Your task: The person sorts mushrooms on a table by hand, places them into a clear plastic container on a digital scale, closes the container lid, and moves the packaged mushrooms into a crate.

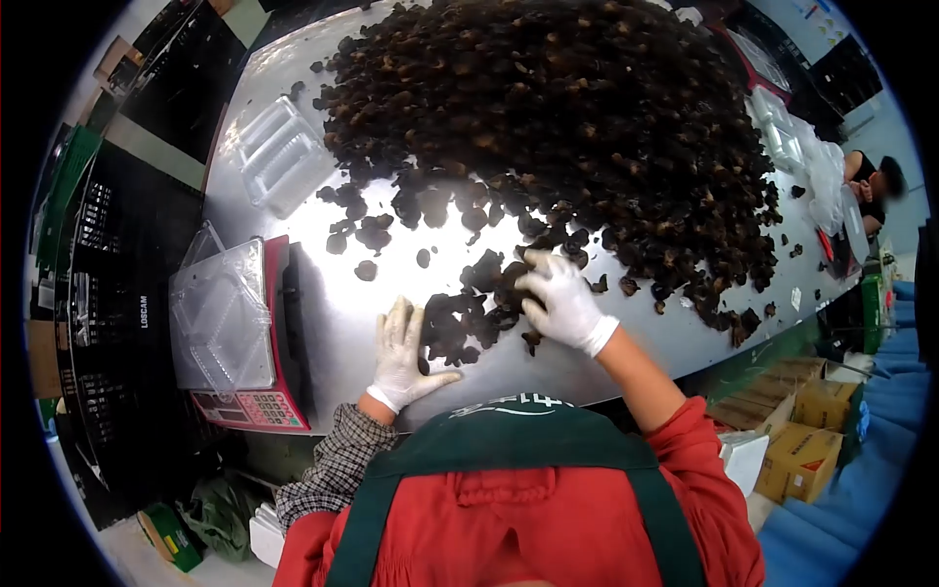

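Both my hands wear whitish gloves on the metal table point(337, 284). My left hand point(404, 357) lies flat with fingers spread, its thumb beside a small group of dark, wrinkled pieces point(453, 328). To the right, my right hand point(565, 301) reaches over the right side of this group, fingers bent and apart, fingertips at a dark piece point(509, 293); whether they grip it cannot be made out. A large heap of the same dark pieces point(548, 108) covers the back of the table, with loose ones scattered along its front edge.
A red scale point(279, 333) at the left bears a clear plastic tray point(220, 318). More clear trays point(279, 157) lie behind it. Black crates point(98, 264) stand far left. Plastic packaging point(822, 176) and a seated person point(866, 186) are at right. Cardboard boxes point(800, 460) sit below.
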### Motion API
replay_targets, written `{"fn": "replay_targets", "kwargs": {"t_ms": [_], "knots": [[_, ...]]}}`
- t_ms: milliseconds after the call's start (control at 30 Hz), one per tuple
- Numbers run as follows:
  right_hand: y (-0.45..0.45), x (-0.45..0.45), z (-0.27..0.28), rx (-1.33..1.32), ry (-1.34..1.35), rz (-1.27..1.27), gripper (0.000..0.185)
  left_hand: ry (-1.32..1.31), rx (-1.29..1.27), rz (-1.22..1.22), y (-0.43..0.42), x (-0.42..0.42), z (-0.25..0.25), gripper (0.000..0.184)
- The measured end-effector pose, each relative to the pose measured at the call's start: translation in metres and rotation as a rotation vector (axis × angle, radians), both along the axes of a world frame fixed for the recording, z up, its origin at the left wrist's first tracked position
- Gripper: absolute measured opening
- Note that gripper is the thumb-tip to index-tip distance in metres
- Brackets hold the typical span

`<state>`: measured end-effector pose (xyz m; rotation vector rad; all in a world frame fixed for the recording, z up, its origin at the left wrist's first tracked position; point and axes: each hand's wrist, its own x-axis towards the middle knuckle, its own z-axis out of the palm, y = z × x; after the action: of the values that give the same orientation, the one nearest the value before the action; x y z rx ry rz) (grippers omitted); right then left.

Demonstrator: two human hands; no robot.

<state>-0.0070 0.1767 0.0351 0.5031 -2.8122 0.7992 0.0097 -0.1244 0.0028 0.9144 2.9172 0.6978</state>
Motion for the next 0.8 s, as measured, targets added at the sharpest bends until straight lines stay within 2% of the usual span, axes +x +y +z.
{"fn": "replay_targets", "kwargs": {"t_ms": [67,167,300,367,433,533,567,600,667,733,800], "knots": [[-0.001,0.027,-0.011,-0.049,-0.075,0.132,0.024,0.007,0.137,-0.131,0.014,-0.001,-0.009,0.118],[-0.011,0.039,-0.009,-0.098,-0.018,0.086,0.025,0.045,0.218,-0.255,0.031,0.008,-0.01,0.119],[-0.041,-0.012,0.002,-0.043,0.104,0.056,0.047,0.06,0.148,-0.05,0.039,0.01,-0.011,0.121],[-0.052,-0.032,-0.015,0.089,0.133,0.024,0.053,0.066,0.138,-0.061,0.042,0.008,-0.011,0.122],[-0.05,-0.015,-0.015,0.043,0.054,0.126,0.053,0.055,0.14,-0.102,0.045,0.007,-0.012,0.122],[-0.042,0.04,-0.02,-0.054,0.062,0.165,0.043,0.061,0.291,-0.259,0.053,0.018,-0.01,0.111],[-0.04,0.059,-0.025,-0.045,0.084,0.175,0.042,0.116,0.373,-0.32,0.057,0.023,-0.019,0.101],[-0.037,0.07,-0.024,-0.038,0.108,0.183,0.04,0.203,0.349,-0.384,0.064,0.024,-0.021,0.082],[-0.028,0.078,-0.023,-0.06,0.088,0.17,0.038,0.215,0.264,-0.363,0.067,0.028,-0.023,0.066],[-0.025,0.074,-0.01,-0.103,0.097,0.148,0.034,0.268,0.275,-0.298,0.07,0.029,-0.026,0.058],[-0.025,0.058,0.001,-0.128,0.132,0.089,0.031,0.207,0.277,-0.313,0.068,0.028,-0.025,0.07]]}}
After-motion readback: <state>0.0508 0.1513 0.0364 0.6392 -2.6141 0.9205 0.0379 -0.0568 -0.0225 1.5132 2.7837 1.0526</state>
